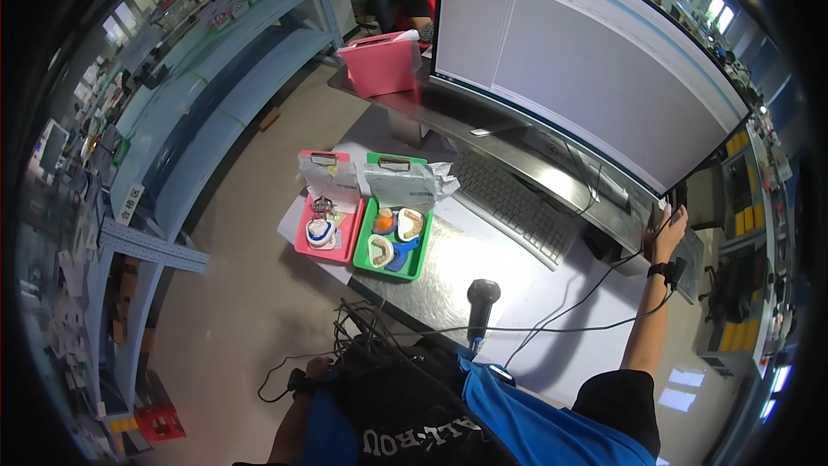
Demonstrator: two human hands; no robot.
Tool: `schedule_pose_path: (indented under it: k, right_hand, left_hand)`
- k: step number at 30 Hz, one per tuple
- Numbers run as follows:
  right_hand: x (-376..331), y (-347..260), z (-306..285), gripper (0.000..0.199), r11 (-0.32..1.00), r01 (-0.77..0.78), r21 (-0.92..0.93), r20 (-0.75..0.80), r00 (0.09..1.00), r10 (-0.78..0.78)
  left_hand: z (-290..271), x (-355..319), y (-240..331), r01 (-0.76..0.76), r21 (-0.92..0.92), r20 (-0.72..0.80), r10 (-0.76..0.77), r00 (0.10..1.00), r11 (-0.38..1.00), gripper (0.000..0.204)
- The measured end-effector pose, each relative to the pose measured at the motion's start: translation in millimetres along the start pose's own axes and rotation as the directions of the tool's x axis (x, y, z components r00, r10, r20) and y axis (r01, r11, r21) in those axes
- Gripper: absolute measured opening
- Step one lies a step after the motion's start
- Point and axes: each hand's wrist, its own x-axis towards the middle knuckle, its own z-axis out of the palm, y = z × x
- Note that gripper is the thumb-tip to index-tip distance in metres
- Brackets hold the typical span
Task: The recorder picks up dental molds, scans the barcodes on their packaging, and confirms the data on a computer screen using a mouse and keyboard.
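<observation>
Left hand low at the desk's near edge, beside a tangle of black cables; fingers hidden by dark clothing, can't tell if apart or closed. Open floor to its left, shelving beyond. Up from those fingers: pink tray with a blue-and-white dental cast and a bagged slip, touching the green tray holding three casts and a blue piece, bag at its top. Barcode scanner stands on bare steel between the hands; keyboard behind it, monitor above. Right hand far right, fingers curled on a dark mouse at the desk edge.
</observation>
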Motion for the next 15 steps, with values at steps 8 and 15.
schedule_pose_path:
  k: [8, 15]
  right_hand:
    - [1, -12, 11, 0.055, 0.987, 0.145, -0.069, 0.19, 0.973, -0.13]
    - [-3, -13, 12, 0.047, 0.983, 0.174, -0.063, 0.208, 0.965, -0.158]
  left_hand:
    - [14, -4, -12, 0.087, -0.096, -0.025, -0.09, 0.996, 0.992, 0.028]
    - [29, -2, -22, 0.059, -0.057, -0.005, -0.059, 0.998, 0.997, 0.029]
